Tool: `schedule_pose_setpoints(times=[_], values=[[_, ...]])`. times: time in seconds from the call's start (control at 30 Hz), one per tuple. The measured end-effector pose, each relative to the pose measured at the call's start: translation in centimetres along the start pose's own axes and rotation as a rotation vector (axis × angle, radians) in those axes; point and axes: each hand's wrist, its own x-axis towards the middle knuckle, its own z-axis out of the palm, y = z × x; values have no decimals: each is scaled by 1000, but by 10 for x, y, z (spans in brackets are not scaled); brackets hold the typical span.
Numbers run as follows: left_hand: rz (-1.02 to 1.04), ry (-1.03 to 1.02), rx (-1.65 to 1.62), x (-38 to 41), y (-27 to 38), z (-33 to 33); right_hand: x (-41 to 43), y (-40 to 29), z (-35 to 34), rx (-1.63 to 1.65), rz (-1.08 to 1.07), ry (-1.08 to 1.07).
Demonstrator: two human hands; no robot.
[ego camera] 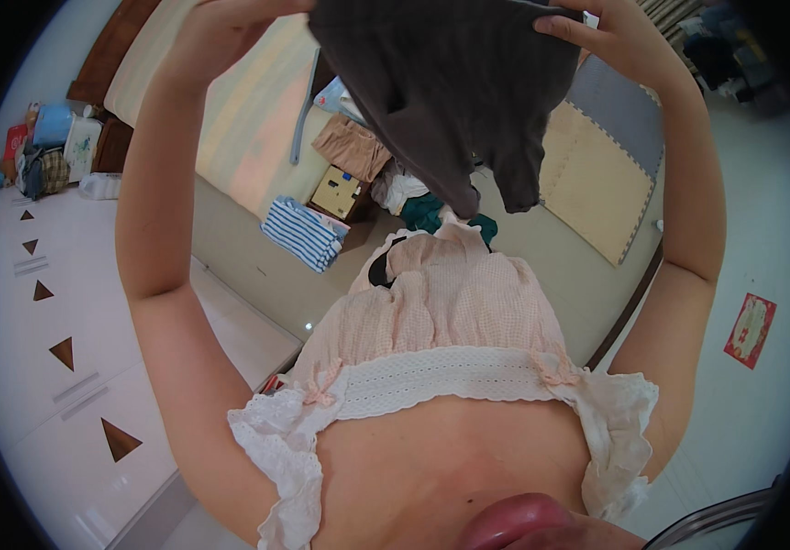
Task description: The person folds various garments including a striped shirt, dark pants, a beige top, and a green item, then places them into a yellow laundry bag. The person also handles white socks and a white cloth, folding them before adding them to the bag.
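Observation:
A pair of dark grey trousers (457, 82) hangs stretched between my raised hands, with both legs pointing down. At the picture's top edge, my left hand (236, 27) grips one upper corner, its fingertips partly cut off or behind the cloth. The other upper corner is pinched between the thumb and fingers of my right hand (591, 27). Below and behind the trousers lie a folded brown garment (350, 148) and a blue-and-white striped folded cloth (302, 234). White cloth (405, 192) and dark green cloth (426, 212) are bunched nearby, partly hidden by the trousers.
A bed with a pale striped sheet (230, 144) stands at the left, near a yellowish box (336, 192). Foam floor mats (594, 179) lie at the right. White cabinet fronts (85, 405) line the left side. A red printed card (750, 331) is on the right.

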Motion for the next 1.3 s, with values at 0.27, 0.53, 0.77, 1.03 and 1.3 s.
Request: schedule_pose_setpoints(times=[0.27,0.53,0.77,1.03,1.3], values=[[-426,199,551,-3,26,11,-3,11,-11,-64,-36,92],[-588,266,473,-19,3,10,-17,36,14,534,232,0],[-164,483,-36,-20,7,0,-25,19,10,1072,47,383],[-350,812,250,52,-25,44,20,6,48,1097,448,857],[-266,713,403,69,8,86,29,-46,74,1021,-48,526]])
